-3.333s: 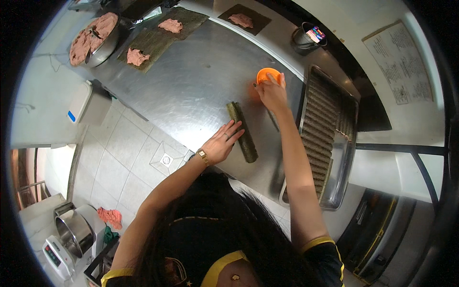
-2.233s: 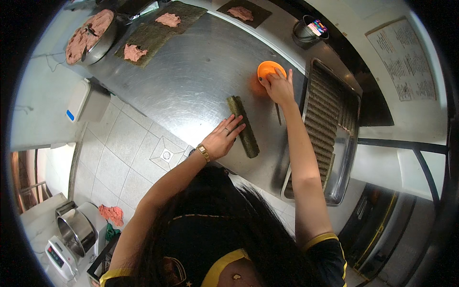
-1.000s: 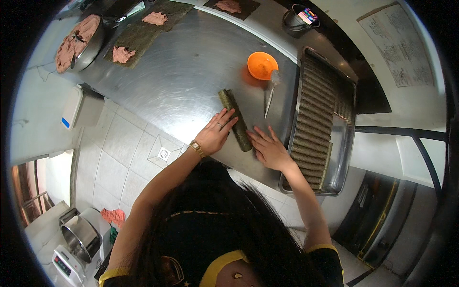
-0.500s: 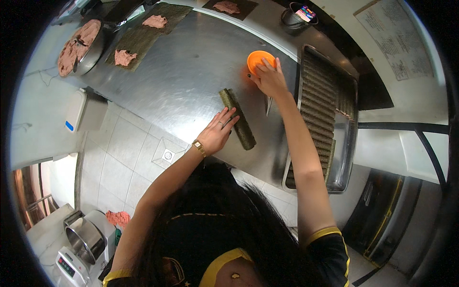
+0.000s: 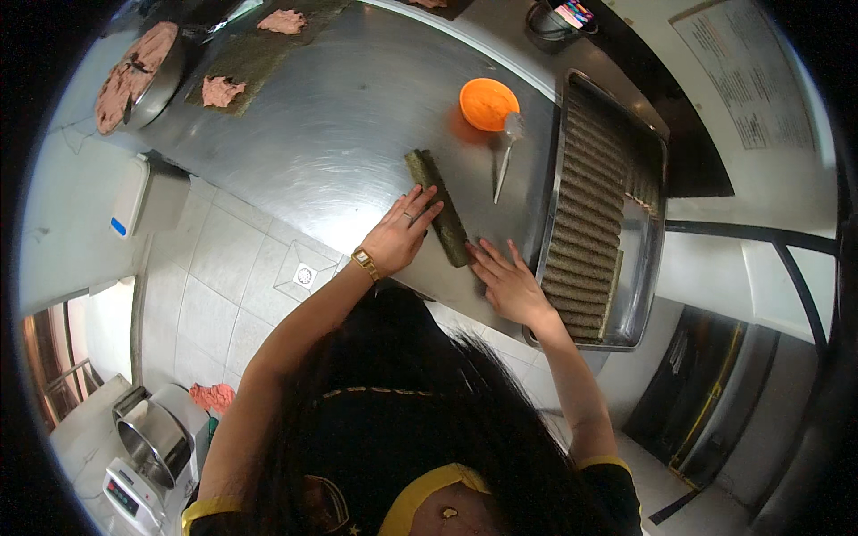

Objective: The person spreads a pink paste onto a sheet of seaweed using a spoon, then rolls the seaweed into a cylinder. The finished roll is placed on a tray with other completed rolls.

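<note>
Green seaweed roll lies on the steel table, near side, slanting from far left to near right. From where I stand: left hand open, fingers long and slightly spread, laid across the roll's middle from the left; resting on it, no grip. Right hand open too, palm down, fingers fanned, low at the table beside the roll's near end, holding nothing; fingertips touching or just beside it, can't tell.

Handling, my judgement: roll looks light, long, soft inside, thin skin. Likely bends or sags if lifted by one end; wrapper could tear or wrinkle under a hard pinch. Table is shiny, so it may roll or slide easily; damp or not, can't tell. Best hold: both hands flat, spread along the length, one near each end, supporting from below. Ends look like the weak spots; keep pressure even, no squeezing in the middle.

Around it: orange bowl beyond the roll to the right, spoon-like utensil by its near-right edge. Metal tray at the right, with rows of similar rolls side by side. Far left, pink paste mounds on flat seaweed sheets, beside a steel bowl of pink paste.
</note>
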`<action>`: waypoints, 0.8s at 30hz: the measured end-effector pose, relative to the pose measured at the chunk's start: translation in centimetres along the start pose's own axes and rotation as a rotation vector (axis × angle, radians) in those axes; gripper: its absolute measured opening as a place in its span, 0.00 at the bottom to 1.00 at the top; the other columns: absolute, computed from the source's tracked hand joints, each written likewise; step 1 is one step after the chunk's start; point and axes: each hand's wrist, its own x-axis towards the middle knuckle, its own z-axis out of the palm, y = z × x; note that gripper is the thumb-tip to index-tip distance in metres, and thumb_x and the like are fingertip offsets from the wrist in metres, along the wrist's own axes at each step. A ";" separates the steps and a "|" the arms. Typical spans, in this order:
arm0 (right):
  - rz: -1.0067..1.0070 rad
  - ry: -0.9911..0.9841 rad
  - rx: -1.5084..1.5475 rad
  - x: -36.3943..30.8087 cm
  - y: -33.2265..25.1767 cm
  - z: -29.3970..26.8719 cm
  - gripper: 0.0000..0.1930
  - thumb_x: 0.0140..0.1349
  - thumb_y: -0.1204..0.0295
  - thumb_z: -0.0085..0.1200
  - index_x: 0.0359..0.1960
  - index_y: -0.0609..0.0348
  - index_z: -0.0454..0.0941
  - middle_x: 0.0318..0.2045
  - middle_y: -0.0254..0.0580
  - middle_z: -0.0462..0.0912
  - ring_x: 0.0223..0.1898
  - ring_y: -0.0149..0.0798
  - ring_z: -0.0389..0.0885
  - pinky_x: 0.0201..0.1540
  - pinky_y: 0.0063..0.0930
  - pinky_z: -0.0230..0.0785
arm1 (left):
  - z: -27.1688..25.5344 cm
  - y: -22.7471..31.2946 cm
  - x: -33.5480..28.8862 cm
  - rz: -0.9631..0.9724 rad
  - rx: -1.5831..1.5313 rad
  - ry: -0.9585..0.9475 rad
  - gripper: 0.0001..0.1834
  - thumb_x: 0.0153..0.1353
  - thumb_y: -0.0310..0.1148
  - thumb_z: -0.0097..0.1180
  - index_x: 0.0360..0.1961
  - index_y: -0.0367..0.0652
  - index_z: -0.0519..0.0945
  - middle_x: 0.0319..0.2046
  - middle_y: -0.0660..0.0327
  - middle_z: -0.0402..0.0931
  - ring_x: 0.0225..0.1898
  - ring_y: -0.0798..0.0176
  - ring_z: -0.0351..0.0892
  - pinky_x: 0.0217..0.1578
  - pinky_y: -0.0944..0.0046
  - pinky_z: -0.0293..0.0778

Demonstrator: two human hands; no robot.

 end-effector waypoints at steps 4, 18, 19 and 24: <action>0.007 0.015 0.043 -1.2 0.0 -1.5 0.30 0.55 0.69 0.51 0.62 0.57 0.63 0.69 0.34 0.53 0.71 0.38 0.44 0.71 0.52 0.29 | 0.1 -0.2 -0.2 -0.006 0.011 -0.009 0.32 0.55 0.22 0.51 0.63 0.44 0.62 0.67 0.51 0.51 0.68 0.42 0.50 0.65 0.48 0.55; -0.073 0.266 0.032 12.4 4.9 -1.0 0.29 0.56 0.71 0.49 0.62 0.58 0.64 0.69 0.32 0.55 0.71 0.39 0.47 0.70 0.54 0.36 | 0.2 -0.1 0.0 -0.030 0.020 -0.050 0.31 0.56 0.23 0.50 0.63 0.46 0.62 0.68 0.52 0.49 0.69 0.46 0.48 0.67 0.49 0.51; -0.061 0.290 0.051 13.5 5.2 -1.1 0.29 0.56 0.71 0.49 0.62 0.58 0.64 0.69 0.31 0.54 0.71 0.38 0.47 0.70 0.53 0.36 | 0.1 -0.1 0.0 -0.024 0.021 -0.051 0.31 0.56 0.23 0.50 0.64 0.45 0.62 0.68 0.52 0.49 0.69 0.46 0.48 0.67 0.49 0.51; 0.247 0.461 0.211 16.4 3.0 -3.3 0.26 0.56 0.72 0.50 0.59 0.61 0.65 0.63 0.45 0.63 0.64 0.47 0.60 0.65 0.44 0.54 | 0.2 -0.2 -0.2 -0.036 -0.046 0.008 0.32 0.55 0.21 0.47 0.64 0.40 0.60 0.67 0.51 0.49 0.69 0.45 0.47 0.67 0.49 0.50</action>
